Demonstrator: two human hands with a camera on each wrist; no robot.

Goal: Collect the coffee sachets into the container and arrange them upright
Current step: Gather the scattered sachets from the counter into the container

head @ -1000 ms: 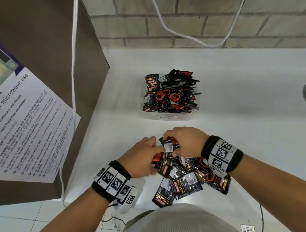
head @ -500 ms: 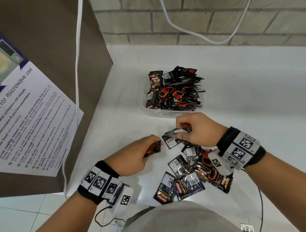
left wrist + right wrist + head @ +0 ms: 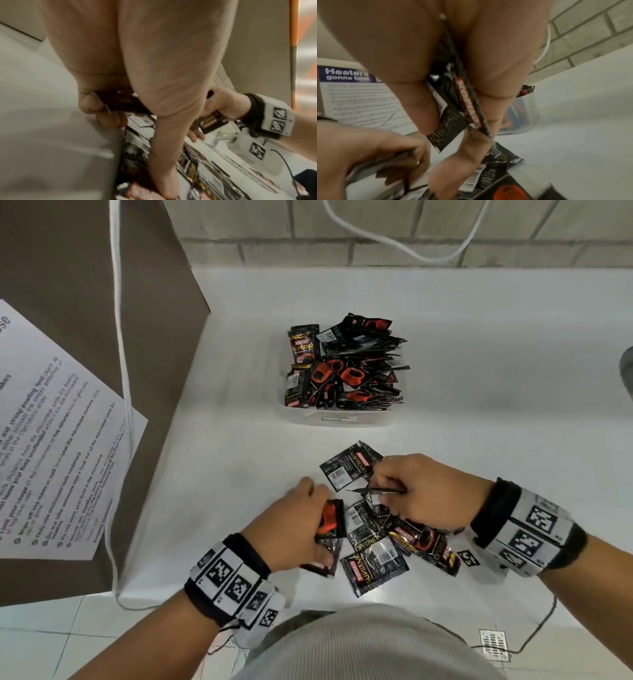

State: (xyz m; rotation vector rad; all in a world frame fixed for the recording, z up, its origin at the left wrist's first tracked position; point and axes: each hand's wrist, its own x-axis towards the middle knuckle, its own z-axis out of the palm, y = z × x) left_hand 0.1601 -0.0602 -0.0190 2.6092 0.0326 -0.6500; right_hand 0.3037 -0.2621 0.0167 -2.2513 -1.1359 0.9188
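Both forearms enter from the bottom of the head frame and converge at lower centre. Each wrist carries a black band with square black-and-white markers. Left hand (image 3: 294,525), back facing up, fingers curled, pinches sachets (image 3: 330,520) between thumb and fingers. Right hand (image 3: 424,491), right of centre, knuckles up, fingers curled, grips a thin edge-on stack (image 3: 376,491) of sachets. Hands are near each other, not touching.

The container (image 3: 346,419) of sachets stands far on the counter (image 3: 496,392); loose sachets (image 3: 375,566) lie near, the notice (image 3: 51,440) at left.
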